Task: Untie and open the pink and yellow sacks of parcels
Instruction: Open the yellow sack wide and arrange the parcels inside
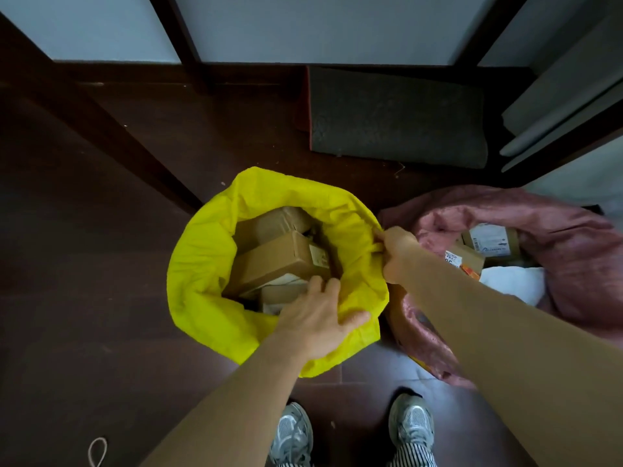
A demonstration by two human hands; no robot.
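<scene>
The yellow sack (202, 264) stands on the dark floor (84, 298) just in front of the person's shoes (291, 433), its mouth already rolled wide so the brown cardboard parcels (279, 261) inside show. The left hand (320, 318) has its grip closed on the near rim, thumb outside and fingers hooked over the edge into the mouth, seemingly to pull the fabric down and back. The right hand (397, 254) has its grip closed in a pinch on the far-right rim, at what looks like the yellow tie cord, likely stretching the opening the other way.

The pink sack (556, 257) lies touching the yellow one on its right, slumped and open, parcels (488, 244) showing inside.

A white shipping label (490, 239) and another with orange print sit on the pink sack's boxes; the writing is too small to read. A dark doormat (397, 116) lies beyond.
</scene>
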